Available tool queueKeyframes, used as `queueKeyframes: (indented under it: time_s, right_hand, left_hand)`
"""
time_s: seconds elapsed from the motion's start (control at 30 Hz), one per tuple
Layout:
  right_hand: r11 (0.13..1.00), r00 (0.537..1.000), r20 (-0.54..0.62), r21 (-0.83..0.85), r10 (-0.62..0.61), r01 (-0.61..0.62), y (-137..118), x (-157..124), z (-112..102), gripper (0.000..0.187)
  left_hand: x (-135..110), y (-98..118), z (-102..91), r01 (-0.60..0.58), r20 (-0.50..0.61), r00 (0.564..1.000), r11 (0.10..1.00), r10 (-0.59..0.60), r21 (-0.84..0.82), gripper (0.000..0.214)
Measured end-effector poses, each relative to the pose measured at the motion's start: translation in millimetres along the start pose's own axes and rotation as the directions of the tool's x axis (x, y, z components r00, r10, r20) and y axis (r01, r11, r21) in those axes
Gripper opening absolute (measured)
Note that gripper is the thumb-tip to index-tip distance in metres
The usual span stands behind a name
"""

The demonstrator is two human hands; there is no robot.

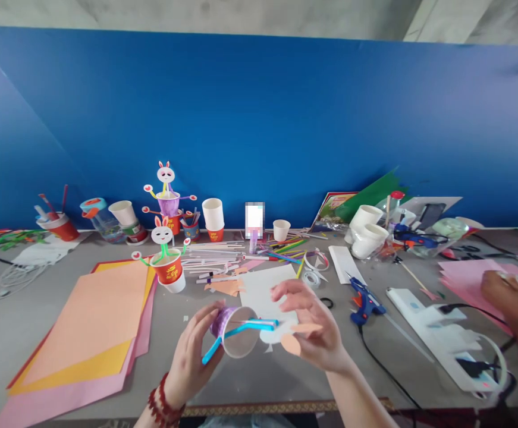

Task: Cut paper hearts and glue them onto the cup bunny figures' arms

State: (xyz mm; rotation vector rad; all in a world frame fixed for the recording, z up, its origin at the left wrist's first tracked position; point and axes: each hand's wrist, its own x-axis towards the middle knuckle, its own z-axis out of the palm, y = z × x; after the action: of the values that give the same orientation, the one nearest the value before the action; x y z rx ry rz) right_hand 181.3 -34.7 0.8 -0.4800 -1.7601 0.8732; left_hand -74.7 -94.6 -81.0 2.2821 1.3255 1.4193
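My left hand (192, 342) is wrapped round a purple-coloured paper cup (239, 343), tipped on its side with its mouth towards the right. Blue drinking straws (212, 351) bend out of the cup; one sticks out past the side, and others point right from its mouth. Between the fingers of my right hand (319, 330) is a white paper cutout with peach ear-shaped pieces (291, 344). The cutout is close to the straw tips; whether they touch I cannot tell. A white sheet of paper (263, 288) lies on the table behind both hands.
Coloured paper sheets (93, 315) lie at left, near paper-cup rabbit figures (169, 267). Straws and pencils (214, 255) spread across the back. At right are a blue glue gun (366, 303), its cord, a power strip (437, 339) and another person's hand (508, 294) over pink paper.
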Motion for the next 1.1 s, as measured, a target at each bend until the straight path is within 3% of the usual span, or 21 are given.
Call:
queueKeyframes:
  time_s: [0.2,0.4,0.67,0.73,0.9,1.0,1.1]
  right_hand:
    - [0.995,0.995,0.026,-0.027,-0.099,0.1,-6,-4,0,0.011]
    - [0.994,0.993,0.045,0.016,-0.11,0.109,-6,-2,-1,0.015]
    - [0.985,0.985,0.036,0.044,-0.168,0.167,-5,0,4,0.01]
    - [0.99,0.991,0.034,0.06,-0.131,0.129,-5,-2,5,0.009]
    - [0.998,0.995,0.073,0.017,0.063,-0.065,-5,-4,10,0.031]
    - [0.979,0.978,0.051,-0.007,0.204,-0.204,-2,-6,16,0.021]
    - [0.942,0.942,-0.016,0.033,0.336,-0.335,3,-10,22,0.024]
  left_hand:
    - [2,-1,-3.7,-0.065,-0.02,0.998,0.997,0.064,-0.031,0.064]
    - [3,-5,-1.0,-0.104,-0.016,0.995,0.995,0.103,-0.012,0.066]
    - [1,-5,-1.2,-0.086,0.004,0.996,0.996,0.086,-0.007,0.068]
    - [2,-5,0.1,-0.058,0.019,0.998,0.998,0.059,-0.033,0.068]
    - [-9,-3,12.3,0.065,0.105,0.993,0.989,-0.052,-0.129,0.066]
    - [-23,-1,20.7,0.166,0.139,0.98,0.971,-0.143,-0.172,0.071]
    - [-24,6,19.7,0.273,0.208,0.957,0.875,-0.204,-0.4,0.086]
